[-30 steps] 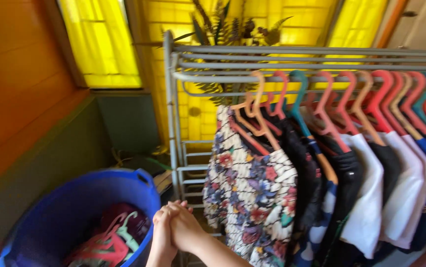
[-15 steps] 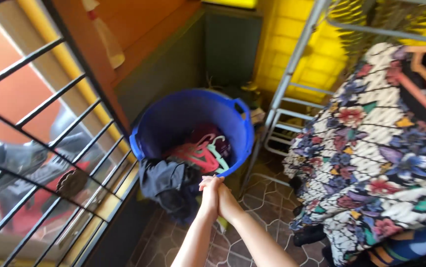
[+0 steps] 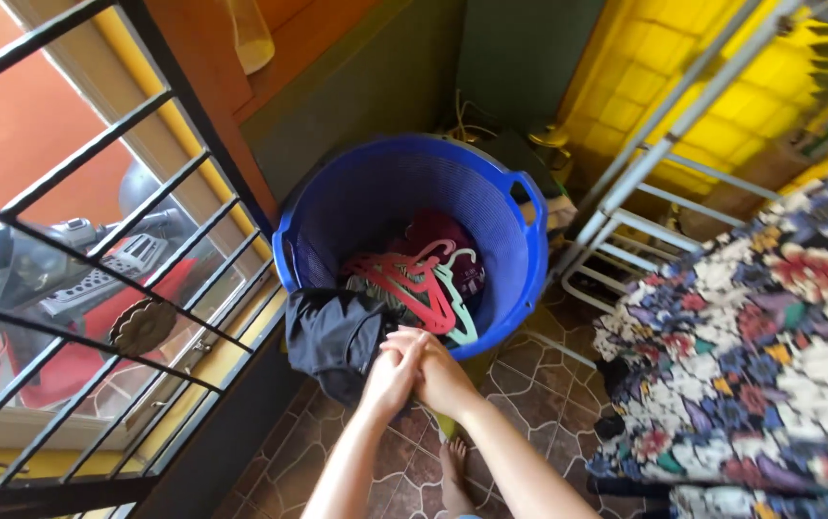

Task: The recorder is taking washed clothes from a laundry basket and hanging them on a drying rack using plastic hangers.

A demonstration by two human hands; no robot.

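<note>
My left hand and my right hand are clasped together in front of me, holding nothing else. They hover just over the near rim of a blue laundry basket. A dark garment hangs over that rim, right beside my left hand. Inside the basket lie red and mint-green plastic hangers on top of a maroon cloth.
A grey metal clothes rack stands to the right, with a floral garment hanging from it. A black barred gate is on the left, a motorbike behind it. Brown tiled floor and my bare foot are below.
My view has swung down and left from the rack of hung clothes to the basket. My clasped hands have stayed together and now sit close over the basket's rim.
</note>
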